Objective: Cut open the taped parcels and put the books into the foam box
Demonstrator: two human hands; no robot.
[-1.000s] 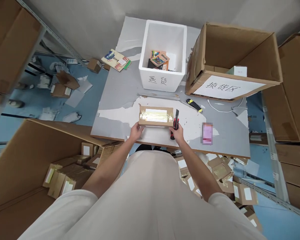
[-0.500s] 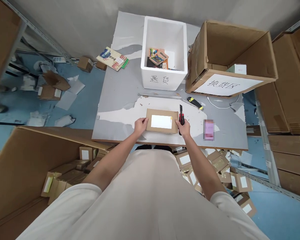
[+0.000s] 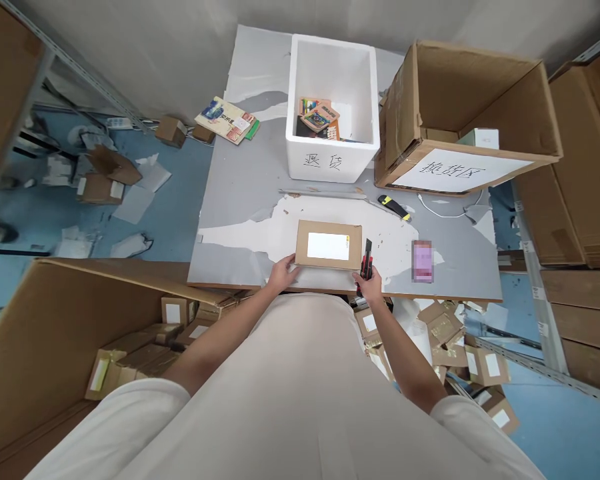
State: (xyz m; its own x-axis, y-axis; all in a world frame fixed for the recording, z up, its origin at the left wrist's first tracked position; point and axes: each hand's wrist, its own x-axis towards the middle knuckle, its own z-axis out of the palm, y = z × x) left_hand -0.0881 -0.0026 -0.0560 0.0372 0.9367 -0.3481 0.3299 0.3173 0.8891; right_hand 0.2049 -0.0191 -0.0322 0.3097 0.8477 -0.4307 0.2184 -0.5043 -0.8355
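A closed cardboard box with a white label lies on the table in front of me. At its near left corner is my left hand, thumb and fingers apart; whether the fingertips touch the cardboard is hard to tell. My right hand is closed around a red and black utility knife, its tip pointing away from me, beside the box's near right corner. A second cutter, yellow and black, rests farther back. To the right lies a pink, blurred rectangular item.
Behind stand a white foam box containing several booklets or cards and a large open carton with a handwritten sign. Books lie at the table's left. A big carton of parcels stands left; more boxes pile up below right.
Both hands have drawn back toward me from the box's sides to its near corners. The knife has moved back with my right hand, and the left fingers have loosened from the box.
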